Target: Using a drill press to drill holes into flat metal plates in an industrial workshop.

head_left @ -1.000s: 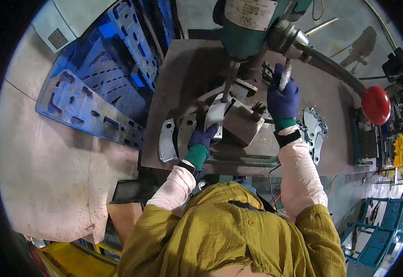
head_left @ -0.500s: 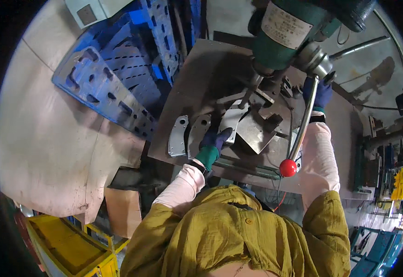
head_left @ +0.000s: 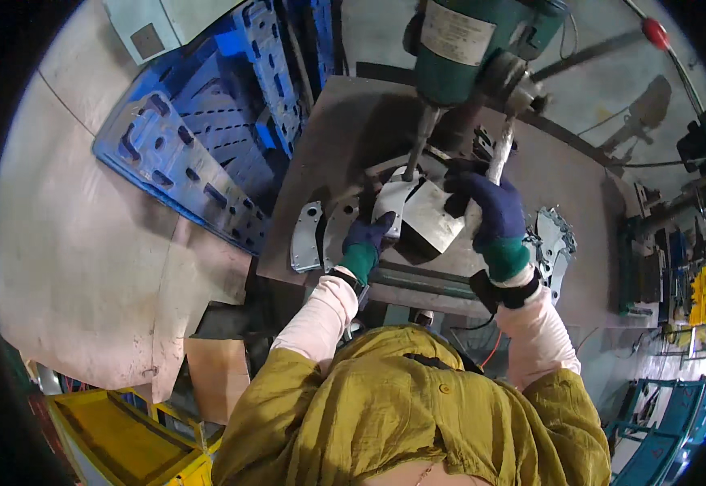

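Note:
A green drill press [head_left: 454,53] stands over the worktable. Its spindle [head_left: 422,138] reaches down to a curved grey metal plate [head_left: 392,202], the tip at or close above the plate's far end. My left hand [head_left: 367,236], in a dark blue glove with green cuff, is closed on the plate's near left edge, thumb on top. Gloved the same way, my right hand [head_left: 495,212] is wrapped round a steel feed lever [head_left: 501,150] of the press. A square metal block [head_left: 434,217] lies right of the plate, partly behind my right hand.
Two similar curved plates, one silver [head_left: 308,236] and one darker [head_left: 338,233], lie left of my left hand. Several metal pieces [head_left: 555,243] are piled right of my right wrist. A red-knobbed lever [head_left: 655,34] sticks out at upper right. Blue plastic pallets [head_left: 183,154] lean beyond the table's left side.
The feed levers have turned; the red knob has gone from near my right forearm to the upper right. My right hand has come nearer and leftward. My left hand still holds the plate.

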`<action>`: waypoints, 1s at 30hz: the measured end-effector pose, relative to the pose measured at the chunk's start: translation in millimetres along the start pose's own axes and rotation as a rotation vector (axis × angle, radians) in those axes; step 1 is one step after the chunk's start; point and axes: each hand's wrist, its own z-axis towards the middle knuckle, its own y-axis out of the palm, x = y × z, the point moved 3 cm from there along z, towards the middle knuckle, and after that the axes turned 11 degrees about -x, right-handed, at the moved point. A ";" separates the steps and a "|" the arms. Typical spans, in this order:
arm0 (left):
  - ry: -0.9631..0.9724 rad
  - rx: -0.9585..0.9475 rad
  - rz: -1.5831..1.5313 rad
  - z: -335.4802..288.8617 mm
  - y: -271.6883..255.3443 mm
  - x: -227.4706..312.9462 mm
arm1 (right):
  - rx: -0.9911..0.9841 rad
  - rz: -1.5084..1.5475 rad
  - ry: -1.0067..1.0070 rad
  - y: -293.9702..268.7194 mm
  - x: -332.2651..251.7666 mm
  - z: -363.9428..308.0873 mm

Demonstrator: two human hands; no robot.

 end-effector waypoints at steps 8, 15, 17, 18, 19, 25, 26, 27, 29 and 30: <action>0.257 0.227 0.430 4.3 -13.5 -4.5 | -0.438 0.710 -0.131 47.3 -108.5 -9.6; 0.154 0.304 0.338 -81.7 -35.7 7.2 | -0.447 0.720 -0.116 8.9 -113.7 -3.8; 0.175 0.526 0.527 -91.4 -76.3 -17.4 | -0.455 0.604 -0.118 -10.5 -69.7 -20.2; 0.301 0.483 0.234 -92.2 -90.3 -30.5 | -0.368 0.522 -0.067 -25.9 -46.7 -28.5; 0.349 0.541 0.213 -92.2 -111.0 -45.2 | -0.288 0.474 -0.036 -37.9 -27.7 -38.2; 0.316 0.699 -0.143 -69.5 -195.5 -111.8 | -0.080 0.120 0.017 -127.3 81.5 -66.9; 0.221 0.686 0.205 -63.9 -192.2 -103.1 | -0.084 0.150 0.028 -150.6 96.2 -71.3; 0.079 0.670 0.310 -54.6 -167.2 -85.0 | -0.105 0.372 0.048 -177.2 105.0 -83.1; -0.011 0.651 0.597 -60.4 -147.4 -65.4 | -0.065 0.606 0.084 -182.6 105.9 -95.6; 0.043 0.633 0.782 -53.7 -159.1 -81.2 | 0.036 0.612 0.096 -185.2 109.5 -104.2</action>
